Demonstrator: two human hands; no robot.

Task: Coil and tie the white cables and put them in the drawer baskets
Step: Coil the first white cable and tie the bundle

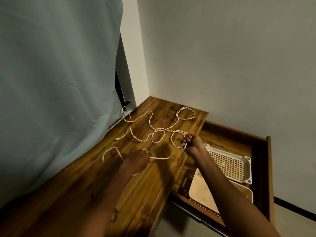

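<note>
The white cables lie uncoiled in loose loops across the wooden desk top, spreading away from both hands toward the far wall, with how many separate cables there are hard to tell where they cross. The right hand has its fingers curled round the nearest loop at the desk's right edge, gripping the cable there. The left hand rests on the desk just left of it, over a short strand that runs sideways toward the right hand; it seems to be pinching this strand, but the grip is hidden under the palm, so I cannot tell. The held cable's long run trails up and left from the right hand, so coiling would likely mean drawing it back toward the person. Right of and below the right hand, the open drawer holds a white lattice basket and a tan basket, both without cables. A pale curtain hangs beyond the left hand.
</note>
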